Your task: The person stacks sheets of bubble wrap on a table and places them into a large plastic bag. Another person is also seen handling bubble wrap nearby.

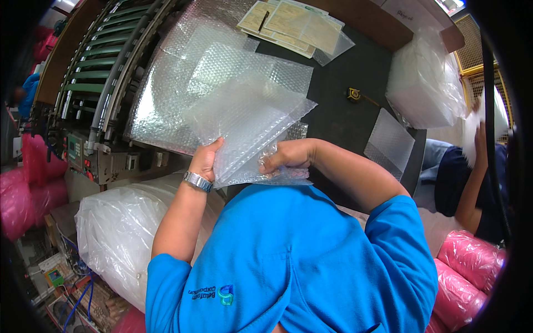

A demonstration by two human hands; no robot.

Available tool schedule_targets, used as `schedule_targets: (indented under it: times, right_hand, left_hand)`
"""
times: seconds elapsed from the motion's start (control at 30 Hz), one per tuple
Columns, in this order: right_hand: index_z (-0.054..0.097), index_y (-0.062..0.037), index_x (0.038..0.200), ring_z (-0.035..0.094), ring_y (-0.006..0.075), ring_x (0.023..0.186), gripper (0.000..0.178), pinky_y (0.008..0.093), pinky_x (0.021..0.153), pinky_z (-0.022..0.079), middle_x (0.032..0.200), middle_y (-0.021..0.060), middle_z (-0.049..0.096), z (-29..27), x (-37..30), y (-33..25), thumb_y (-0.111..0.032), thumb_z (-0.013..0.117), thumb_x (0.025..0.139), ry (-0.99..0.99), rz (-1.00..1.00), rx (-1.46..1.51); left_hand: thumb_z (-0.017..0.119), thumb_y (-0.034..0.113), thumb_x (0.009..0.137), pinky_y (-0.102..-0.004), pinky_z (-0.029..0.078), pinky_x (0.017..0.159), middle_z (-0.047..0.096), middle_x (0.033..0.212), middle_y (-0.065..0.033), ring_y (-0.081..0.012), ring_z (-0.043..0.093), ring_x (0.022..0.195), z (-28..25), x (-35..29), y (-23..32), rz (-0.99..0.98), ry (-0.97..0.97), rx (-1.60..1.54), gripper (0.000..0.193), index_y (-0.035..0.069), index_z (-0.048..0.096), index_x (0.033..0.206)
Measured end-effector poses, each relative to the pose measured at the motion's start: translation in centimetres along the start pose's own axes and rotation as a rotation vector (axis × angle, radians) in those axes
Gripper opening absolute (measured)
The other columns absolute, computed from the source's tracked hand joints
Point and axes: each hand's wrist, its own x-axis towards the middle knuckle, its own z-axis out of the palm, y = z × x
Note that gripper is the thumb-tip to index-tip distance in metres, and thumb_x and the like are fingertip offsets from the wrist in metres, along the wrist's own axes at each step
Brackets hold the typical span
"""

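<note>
A stack of bubble-wrap bags (244, 119) is held between the left hand (206, 158) and right hand (286, 155), above the worktop (338, 119). More bubble-wrap sheets (166, 100) lie behind, partly over the roller machine (105, 72) at left. Paper forms (291, 25) lie at the far edge; a tape measure (353, 94) sits right of the stack, a single bag (390, 141) nearer right.

Left hand (205, 158) raised, grip closed, right hand (286, 155) pinching shut
</note>
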Motion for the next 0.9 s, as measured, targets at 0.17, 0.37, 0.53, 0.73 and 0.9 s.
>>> schedule_targets:
  times: [0.17,0.37,0.53,0.73,0.9]
  right_hand:
    - [0.059,0.0001,0.088,0.052,0.0147,0.074,0.029,0.0284,0.068,0.043,0.081,0.0066,0.058,0.4,-0.4,-0.1,-0.026,0.06,0.075,-0.04,-0.004,-0.037]
    - [0.057,0.0008,0.093,0.054,0.0144,0.077,0.026,0.0277,0.071,0.043,0.083,0.0068,0.058,-1.4,-1.3,0.1,-0.021,0.059,0.078,0.184,-0.233,-0.146]
    - [0.052,0.0024,0.096,0.055,0.0139,0.074,0.023,0.0281,0.07,0.044,0.082,0.0082,0.059,-2.6,-3.9,-1.5,-0.013,0.055,0.08,0.58,-0.449,-0.352]
    - [0.053,-0.0028,0.091,0.055,0.0136,0.069,0.016,0.027,0.067,0.044,0.075,0.0067,0.058,-6.1,-13.4,-1.3,-0.013,0.056,0.08,1.202,-0.828,-0.106]
    - [0.053,-0.0037,0.092,0.056,0.0141,0.071,0.016,0.0264,0.066,0.043,0.076,0.0058,0.058,-6.5,-17.1,1.3,-0.013,0.056,0.08,1.367,-0.92,0.101]
  left_hand:
    - [0.049,0.017,0.084,-0.0363,0.046,0.077,0.055,0.098,-0.0165,-0.0251,0.055,0.087,-0.9,0.3,0.1,0.024,-0.003,0.011,0.031,-0.005,0.046,0.105]
    - [0.047,0.022,0.085,-0.0372,0.044,0.081,0.053,0.104,-0.0155,-0.0263,0.054,0.092,-1.4,-0.1,0.5,0.082,-0.015,-0.1,0.035,-0.002,0.044,0.11]
    - [0.048,0.024,0.085,-0.038,0.042,0.084,0.052,0.107,-0.0148,-0.0271,0.052,0.096,-1.6,-0.5,0.7,0.166,-0.083,-0.209,0.038,-0.001,0.043,0.112]
    - [0.048,0.026,0.085,-0.0381,0.041,0.084,0.052,0.109,-0.0143,-0.0273,0.052,0.097,-4.5,0.2,0.6,0.254,-0.083,-0.242,0.04,-0.001,0.043,0.113]
    - [0.048,0.027,0.084,-0.0386,0.041,0.085,0.052,0.109,-0.0143,-0.0276,0.051,0.097,-3.6,-0.1,0.4,0.266,-0.081,-0.268,0.04,-0.001,0.043,0.113]
